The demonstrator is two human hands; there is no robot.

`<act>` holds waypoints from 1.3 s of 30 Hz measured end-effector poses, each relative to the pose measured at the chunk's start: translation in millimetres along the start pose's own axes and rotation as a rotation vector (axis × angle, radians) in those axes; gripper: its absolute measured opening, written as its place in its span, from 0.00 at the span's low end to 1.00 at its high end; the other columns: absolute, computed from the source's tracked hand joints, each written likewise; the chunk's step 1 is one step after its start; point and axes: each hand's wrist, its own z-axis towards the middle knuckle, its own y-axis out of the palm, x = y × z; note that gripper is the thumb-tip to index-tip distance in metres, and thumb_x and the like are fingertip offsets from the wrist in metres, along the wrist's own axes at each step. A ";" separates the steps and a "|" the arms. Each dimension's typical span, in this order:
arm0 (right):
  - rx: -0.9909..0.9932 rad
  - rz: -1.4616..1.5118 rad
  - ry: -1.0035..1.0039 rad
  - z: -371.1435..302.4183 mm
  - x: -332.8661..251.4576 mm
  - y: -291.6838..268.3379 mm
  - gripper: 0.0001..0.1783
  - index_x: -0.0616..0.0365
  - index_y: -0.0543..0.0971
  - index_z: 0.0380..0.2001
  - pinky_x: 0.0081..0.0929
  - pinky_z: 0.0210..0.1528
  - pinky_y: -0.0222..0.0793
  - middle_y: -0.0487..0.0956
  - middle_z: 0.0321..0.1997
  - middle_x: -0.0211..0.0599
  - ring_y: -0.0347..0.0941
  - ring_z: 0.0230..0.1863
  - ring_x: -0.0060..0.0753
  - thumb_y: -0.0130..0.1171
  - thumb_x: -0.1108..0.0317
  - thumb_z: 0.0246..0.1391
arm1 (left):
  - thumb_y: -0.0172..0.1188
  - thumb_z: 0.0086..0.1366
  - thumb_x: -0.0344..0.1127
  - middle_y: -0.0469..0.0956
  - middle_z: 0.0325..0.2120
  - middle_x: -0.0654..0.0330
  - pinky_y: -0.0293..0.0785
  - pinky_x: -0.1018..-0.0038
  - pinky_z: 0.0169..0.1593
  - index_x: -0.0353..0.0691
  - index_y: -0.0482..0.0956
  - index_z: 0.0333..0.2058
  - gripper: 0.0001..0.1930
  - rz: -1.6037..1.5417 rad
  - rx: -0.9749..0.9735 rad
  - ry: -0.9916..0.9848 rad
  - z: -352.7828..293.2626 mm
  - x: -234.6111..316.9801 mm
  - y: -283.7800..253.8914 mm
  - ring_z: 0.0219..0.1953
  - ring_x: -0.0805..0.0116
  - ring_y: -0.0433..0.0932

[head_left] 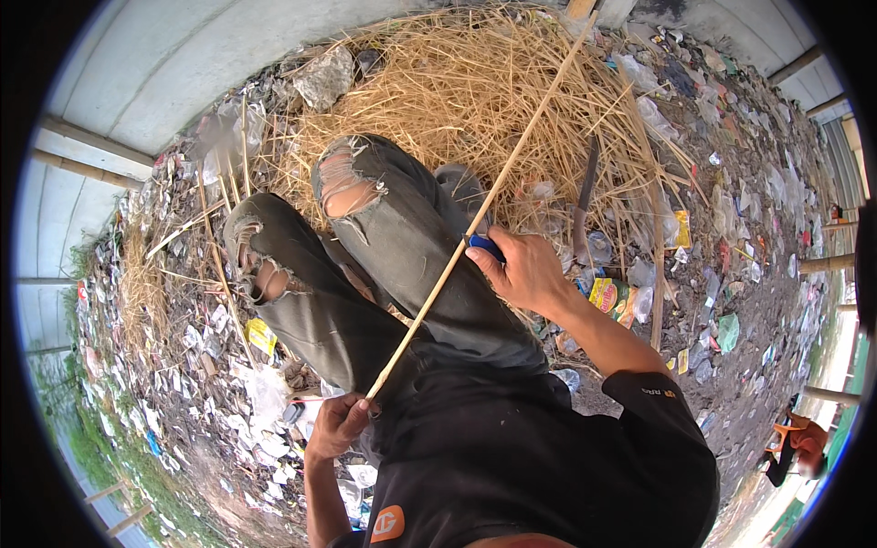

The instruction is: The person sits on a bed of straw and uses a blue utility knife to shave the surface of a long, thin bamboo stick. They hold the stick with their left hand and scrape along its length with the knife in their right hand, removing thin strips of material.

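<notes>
A long thin bamboo strip (531,123) slants across my lap from lower left to upper right. Its near end is pinched in my left hand (338,426), beside my hip. About midway along the strip, my right hand (525,271) is closed around a small blue object (484,245) that touches the strip. Whether the blue piece is a knife handle or another tool I cannot tell, because my fingers cover most of it. Under the strip are my bent knees in torn dark trousers (429,242).
Beyond my knees lies a heap of dry shavings (448,82). A long dark blade (585,196) rests at its right edge. Plastic litter (731,228) covers the ground. A rock (324,78) sits near the pale wall (174,55). Another person (802,446) is at the far right.
</notes>
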 end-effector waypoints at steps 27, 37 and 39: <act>0.139 0.012 0.359 44.8 67.2 -66.4 0.30 0.61 0.80 0.34 0.47 0.24 0.73 0.78 0.17 0.48 0.81 0.21 0.54 0.48 0.43 0.74 | 0.65 0.74 0.44 0.68 0.14 0.70 0.52 0.78 0.22 0.28 0.87 0.36 0.19 -0.036 0.060 -0.046 -35.5 -40.5 -66.0 0.17 0.82 0.60; -0.101 0.028 -0.016 -13.8 -1.1 5.6 0.26 0.65 0.77 0.38 0.49 0.25 0.72 0.77 0.18 0.51 0.77 0.21 0.61 0.53 0.47 0.72 | 0.65 0.74 0.43 0.67 0.14 0.70 0.52 0.78 0.22 0.28 0.87 0.37 0.19 -0.002 0.051 -0.017 -25.1 -36.5 -65.6 0.17 0.81 0.60; -0.007 0.017 0.041 -0.3 17.4 -6.7 0.26 0.65 0.77 0.38 0.49 0.25 0.71 0.77 0.17 0.50 0.78 0.21 0.60 0.53 0.47 0.73 | 0.65 0.74 0.41 0.67 0.14 0.70 0.52 0.78 0.22 0.27 0.87 0.36 0.18 0.031 0.063 -0.010 -26.1 -37.2 -69.9 0.17 0.81 0.61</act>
